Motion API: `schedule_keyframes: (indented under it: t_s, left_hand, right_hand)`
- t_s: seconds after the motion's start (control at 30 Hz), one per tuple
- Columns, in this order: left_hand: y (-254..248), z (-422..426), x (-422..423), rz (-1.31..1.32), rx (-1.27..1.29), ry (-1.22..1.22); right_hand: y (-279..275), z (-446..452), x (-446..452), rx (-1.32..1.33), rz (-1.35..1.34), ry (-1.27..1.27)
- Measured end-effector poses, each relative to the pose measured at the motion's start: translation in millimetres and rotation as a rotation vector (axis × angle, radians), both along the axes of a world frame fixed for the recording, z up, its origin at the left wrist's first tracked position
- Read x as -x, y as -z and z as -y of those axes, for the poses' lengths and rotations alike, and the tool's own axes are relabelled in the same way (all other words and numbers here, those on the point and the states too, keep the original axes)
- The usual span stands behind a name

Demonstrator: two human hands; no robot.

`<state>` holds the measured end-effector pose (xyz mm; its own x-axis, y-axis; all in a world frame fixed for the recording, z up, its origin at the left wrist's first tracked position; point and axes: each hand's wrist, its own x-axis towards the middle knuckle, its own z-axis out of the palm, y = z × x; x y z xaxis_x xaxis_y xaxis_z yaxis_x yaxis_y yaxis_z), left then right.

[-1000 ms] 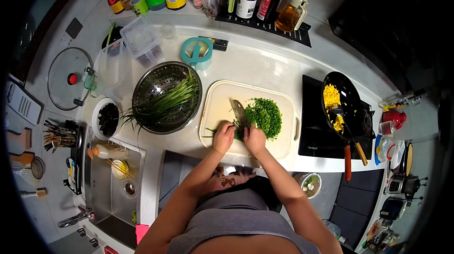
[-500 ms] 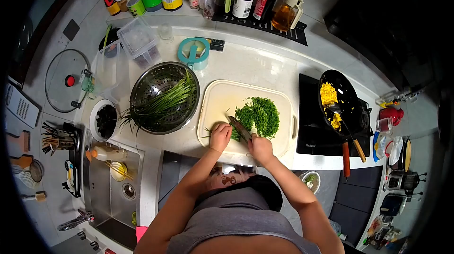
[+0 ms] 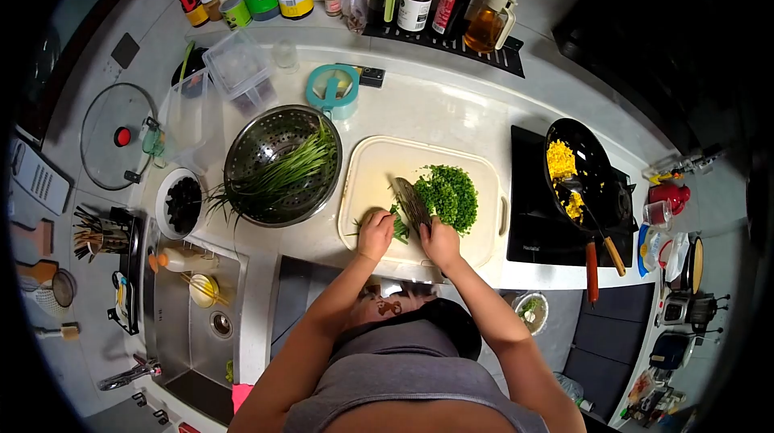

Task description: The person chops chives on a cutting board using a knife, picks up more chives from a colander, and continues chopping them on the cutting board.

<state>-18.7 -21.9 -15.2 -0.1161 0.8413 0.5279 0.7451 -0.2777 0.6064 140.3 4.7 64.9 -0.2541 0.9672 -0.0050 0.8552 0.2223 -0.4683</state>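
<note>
On the cream cutting board (image 3: pixel 375 160), my right hand (image 3: pixel 440 244) is wrapped round the handle of a kitchen knife. The knife's blade (image 3: pixel 412 201) lies tilted flat, pointing away from me. Against its right side is a pile of finely chopped green chives (image 3: pixel 451 197). My left hand (image 3: pixel 375 235) is closed over a small bunch of uncut chives (image 3: pixel 398 225) at the lower left of the board, just left of the blade. Left of the board, long whole chives (image 3: pixel 294 171) rest in a steel colander (image 3: pixel 242 206), some hanging over its rim.
A wok (image 3: pixel 592 159) with yellow scrambled egg (image 3: pixel 561 160) and a spatula sits on the black hob (image 3: pixel 528 235) at right. A turquoise-lidded container (image 3: pixel 332 90) stands behind the board. At left are a bowl of dark food (image 3: pixel 184 203) and the sink (image 3: pixel 181 328). Bottles line the back ledge.
The knife has turned from edge-down to a flatter tilt, showing more of its blade. My right hand has shifted slightly; my left hand stays on the bunch.
</note>
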Motion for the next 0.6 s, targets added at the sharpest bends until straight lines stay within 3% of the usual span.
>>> schedule_keyframes:
  t_s: [0.2, 0.37, 0.47, 0.6]
  left_hand:
    - [3, -2, 2, 0.026, -0.007, 0.003]
    - [0, -3, 1, 0.062, -0.013, -0.001]
    - [3, -2, 0, 0.056, 0.003, -0.003]
    - [3, -2, 2, 0.048, 0.044, 0.025]
  right_hand:
    - [-21, 15, -8, 0.001, 0.127, -0.147]
    - [-6, 14, -2, 0.01, 0.198, -0.202]
    - [23, 8, 12, -0.04, 0.164, -0.159]
    - [19, -2, 30, -0.012, 0.088, -0.054]
